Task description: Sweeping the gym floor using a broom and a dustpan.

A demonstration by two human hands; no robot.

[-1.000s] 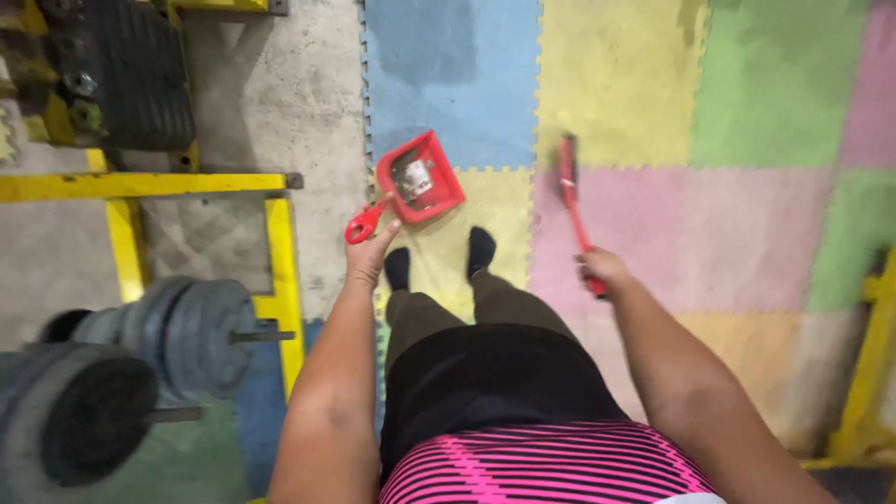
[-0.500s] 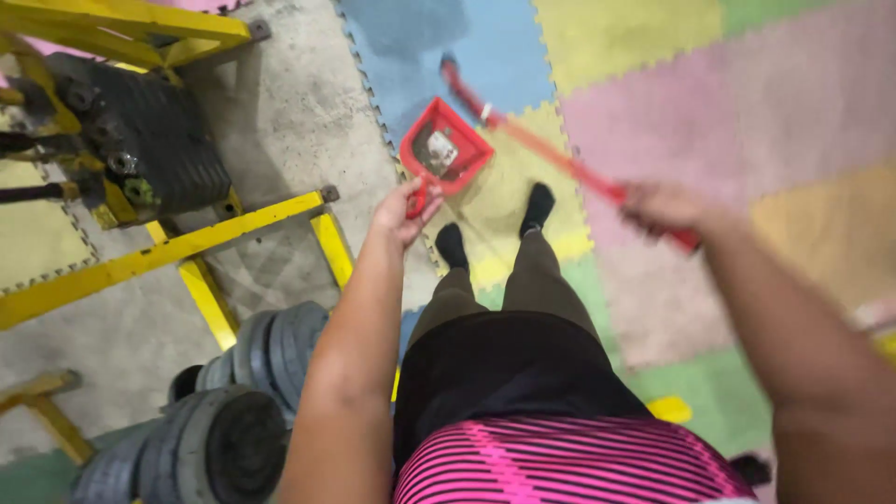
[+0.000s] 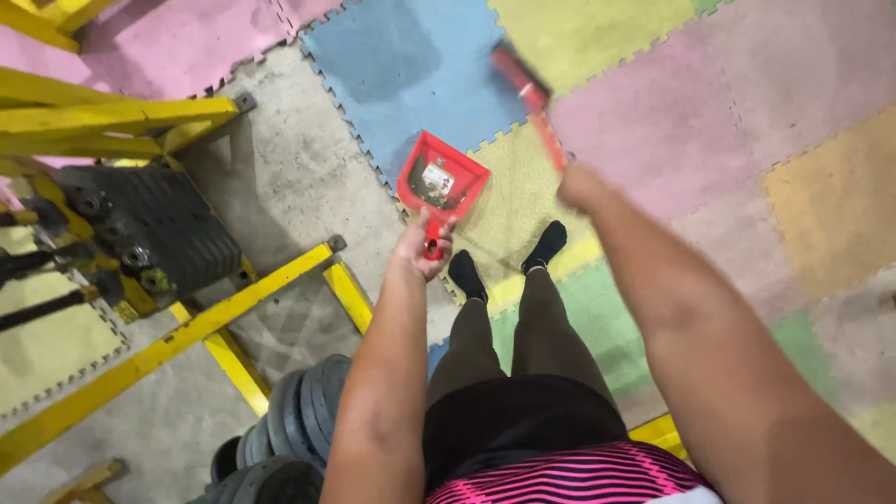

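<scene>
- At the far left, a yellow steel frame (image 3: 168, 345) runs across bare concrete floor (image 3: 280, 177), with a black stack of weight plates (image 3: 173, 238) lying between its bars.
- At the bottom edge, left of the person's arm, grey barbell discs (image 3: 303, 415) lie stacked on edge.
- The left hand (image 3: 420, 250) is clenched around the handle of a red dustpan (image 3: 441, 182), thumb and fingers wrapped over the grip.
- The dustpan hangs low over the seam where the concrete meets the foam floor mat (image 3: 672, 121), its open mouth turned toward the blue tile; a small pale scrap lies inside the pan.
- Just below the pan, the person's two feet in black socks (image 3: 549, 245) stand on a yellow tile near the mat's edge.
- The right hand (image 3: 581, 187) grasps the handle of a red brush (image 3: 529, 98), which slants up and left.
- The brush head, blurred, lies over the border of the blue and yellow tiles, just beyond the pan's far corner; whether it touches the mat cannot be told.
- To the right, pink, yellow and green tiles interlock.
</scene>
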